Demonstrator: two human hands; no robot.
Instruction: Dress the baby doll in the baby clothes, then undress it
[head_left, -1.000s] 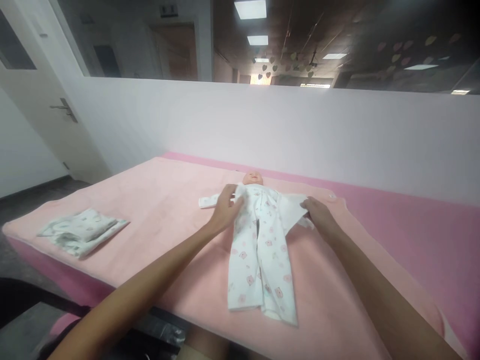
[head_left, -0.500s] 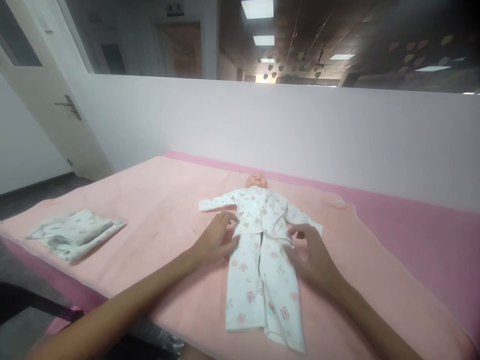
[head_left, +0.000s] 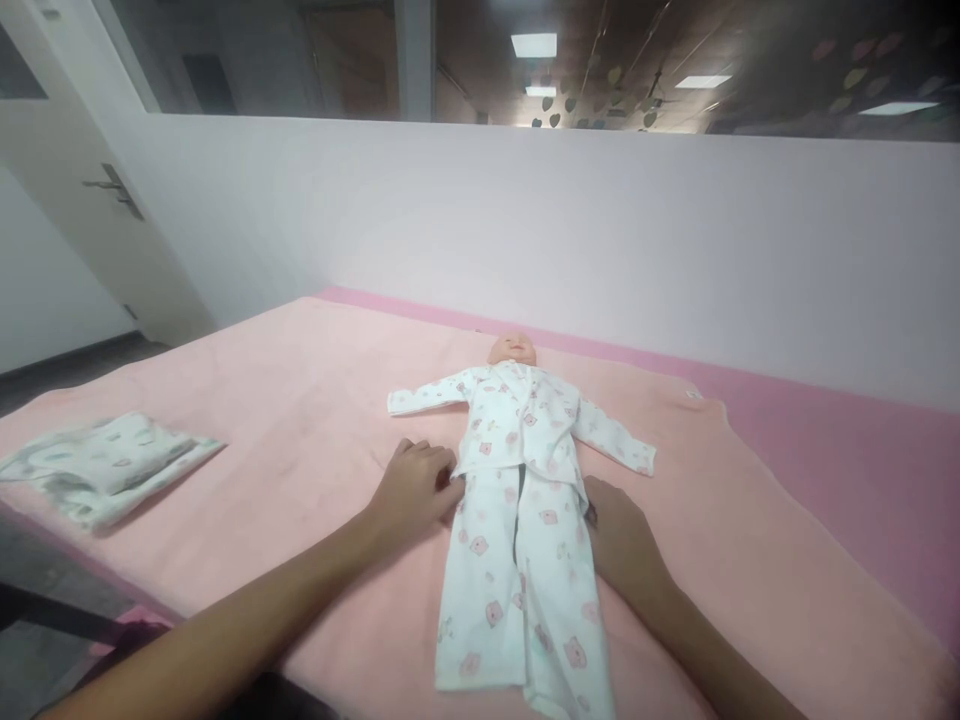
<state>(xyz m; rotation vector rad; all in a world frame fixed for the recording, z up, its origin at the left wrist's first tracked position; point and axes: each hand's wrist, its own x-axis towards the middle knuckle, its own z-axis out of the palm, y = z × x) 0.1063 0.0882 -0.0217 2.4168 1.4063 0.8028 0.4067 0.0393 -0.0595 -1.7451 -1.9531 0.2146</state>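
Observation:
A baby doll lies on its back, dressed in a white long-sleeved shirt printed with pink bears. Matching trousers stretch below it, their top partly under the shirt's hem. At the hem's left corner, my left hand is closed, with thumb and curled fingers pinching the shirt edge. My right hand is closed at the right corner of the hem; its fingertips are partly hidden, and the cloth runs into them. Both sleeves lie spread out to the sides.
A folded white printed cloth rests at the left on the peach blanket. Pink surface shows beyond the blanket at the right. A white wall rises behind, and a door stands at far left.
Both hands have gone from loosely spread fingers to closed ones at the shirt's hem, whose corners are now drawn outward. The right sleeve is more fully visible. The view has shifted slightly.

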